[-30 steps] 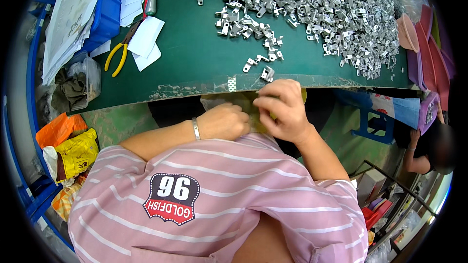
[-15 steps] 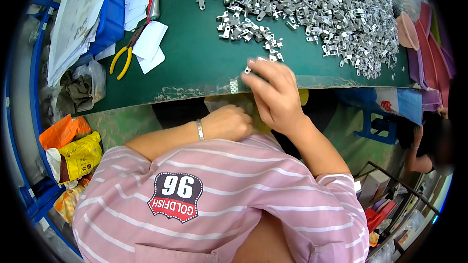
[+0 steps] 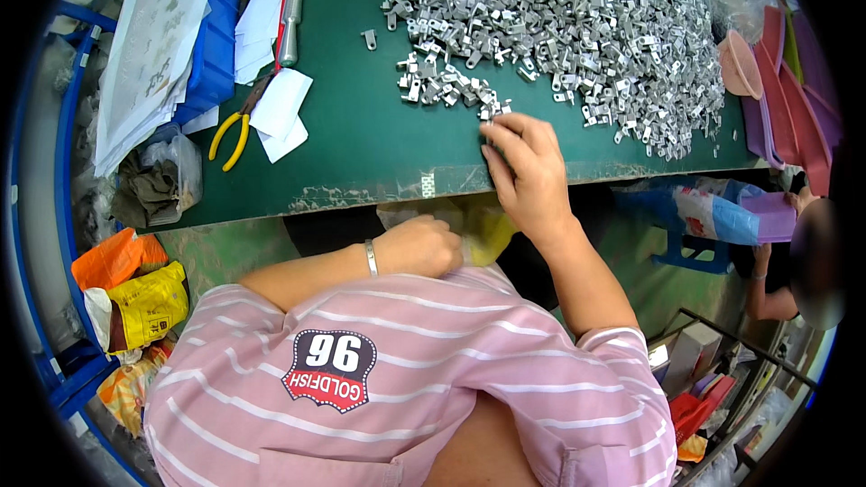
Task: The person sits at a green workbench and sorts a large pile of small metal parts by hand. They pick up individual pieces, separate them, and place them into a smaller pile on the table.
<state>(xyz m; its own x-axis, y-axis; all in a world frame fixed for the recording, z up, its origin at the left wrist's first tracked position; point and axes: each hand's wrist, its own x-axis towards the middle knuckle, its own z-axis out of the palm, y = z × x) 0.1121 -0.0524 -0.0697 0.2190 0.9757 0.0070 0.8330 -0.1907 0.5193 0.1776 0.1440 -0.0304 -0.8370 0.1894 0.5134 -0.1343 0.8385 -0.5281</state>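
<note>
My right hand [image 3: 530,169] reaches over the green table's front edge, palm down, fingers curved and thumb apart from them. Its fingertips touch the near end of a short trail of small grey metal brackets [image 3: 446,83]; no bracket shows between finger and thumb. Behind the trail spreads a large heap of the same brackets [image 3: 559,13]. Below the table edge, my left hand [image 3: 421,245] is closed in a fist, back of the hand up. Its fingertips are hidden, so what it holds, if anything, cannot be made out. A yellow thing [image 3: 487,233] lies just right of it.
Yellow-handled pliers [image 3: 232,140], white paper slips [image 3: 281,101] and a blue bin [image 3: 212,54] with paper sheets occupy the table's left. A pink basket [image 3: 741,65] and stacked coloured trays [image 3: 789,90] stand at right. Another person [image 3: 776,280] is beyond the right end, beside a purple tray.
My right hand has moved away from the table edge, up to the bracket trail. The bracket seen at its fingertips before no longer shows there. My left hand stays closed, slightly lower in view.
</note>
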